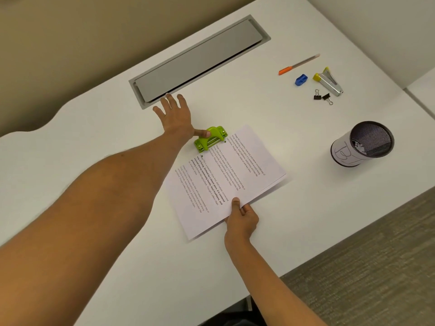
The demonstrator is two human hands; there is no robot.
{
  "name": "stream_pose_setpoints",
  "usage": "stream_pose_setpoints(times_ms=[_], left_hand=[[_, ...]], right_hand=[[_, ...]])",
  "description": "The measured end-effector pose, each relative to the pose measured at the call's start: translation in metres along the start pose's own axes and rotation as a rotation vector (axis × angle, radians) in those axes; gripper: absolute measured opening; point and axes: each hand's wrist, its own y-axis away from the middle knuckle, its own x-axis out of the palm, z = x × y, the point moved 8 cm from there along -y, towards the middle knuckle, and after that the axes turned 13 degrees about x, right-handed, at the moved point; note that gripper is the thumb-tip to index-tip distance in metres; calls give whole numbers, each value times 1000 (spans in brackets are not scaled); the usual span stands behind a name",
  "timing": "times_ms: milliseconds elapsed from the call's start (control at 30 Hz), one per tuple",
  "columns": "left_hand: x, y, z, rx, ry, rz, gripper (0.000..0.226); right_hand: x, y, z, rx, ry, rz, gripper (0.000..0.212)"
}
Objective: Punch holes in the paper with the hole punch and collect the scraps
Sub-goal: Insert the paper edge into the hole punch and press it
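Observation:
A lime-green hole punch (210,139) sits on the white desk (94,142) with the far edge of a printed paper sheet (226,177) slid into its slot. A punched hole shows in the paper beside the punch. My left hand (176,116) lies just left of the punch with fingers spread flat, its thumb touching the punch's handle. My right hand (242,217) pinches the near edge of the paper, thumb on top. A black mesh cup (363,143) with a white paper wrap stands to the right, with white scraps inside.
A grey cable-tray lid (200,60) is set into the desk beyond my left hand. At the far right lie an orange-capped pen (299,64), a blue sharpener (301,80), a yellow-and-silver staple remover (328,82) and two black binder clips (322,97). The desk edge runs along the right.

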Motion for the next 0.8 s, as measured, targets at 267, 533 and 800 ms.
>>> stream_pose_setpoints(times_ms=[267,533,800], left_hand=[[5,11,-1,-3,132,-68,139],[3,64,-4,-3,374,-407,103],[58,161,13,-33,816,-584,42]], right_hand=[[-14,3,0,24,11,29,31],[-34,9,7,18,69,81,20],[-48,15,18,-9,191,168,14]])
